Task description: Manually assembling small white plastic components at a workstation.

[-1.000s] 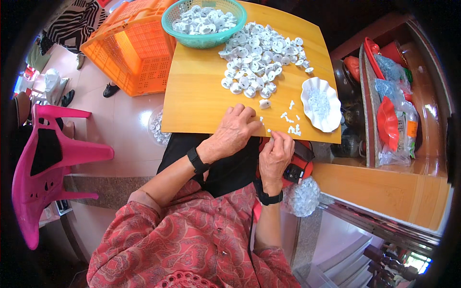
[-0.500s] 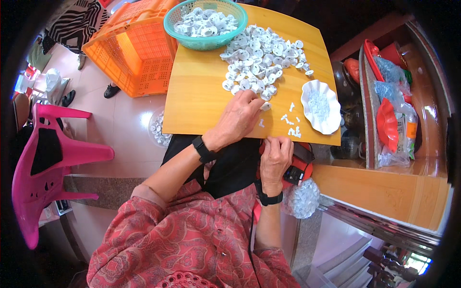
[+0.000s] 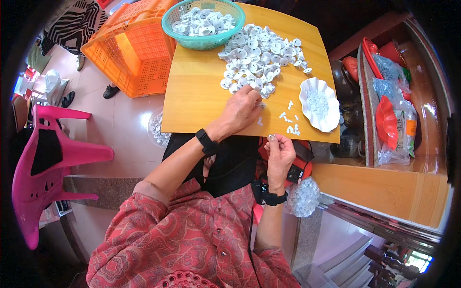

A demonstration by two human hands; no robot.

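Observation:
My left hand (image 3: 241,111) is at the near edge of a pile of white round plastic parts (image 3: 257,54) on the yellow board. Its fingers are closed on one white round plastic part (image 3: 261,105), which shows beside the fingertips. Just off the board's near edge, my right hand (image 3: 280,154) is pinched, thumb against forefinger; what sits at its fingertips is too small to name. Between that hand and a white scalloped dish (image 3: 304,102) lie several small white plastic pieces (image 3: 292,129). More such pieces fill the dish.
A green basket (image 3: 169,30) of white parts stands at the board's far left corner. Left of the yellow board (image 3: 192,91) are an orange crate (image 3: 149,79) and a pink stool (image 3: 86,153). Cluttered shelving (image 3: 370,129) is at the right.
My right hand has turned and its fingertips have lifted into a visible pinch, slightly lower right. My left hand has barely moved at the pile's edge.

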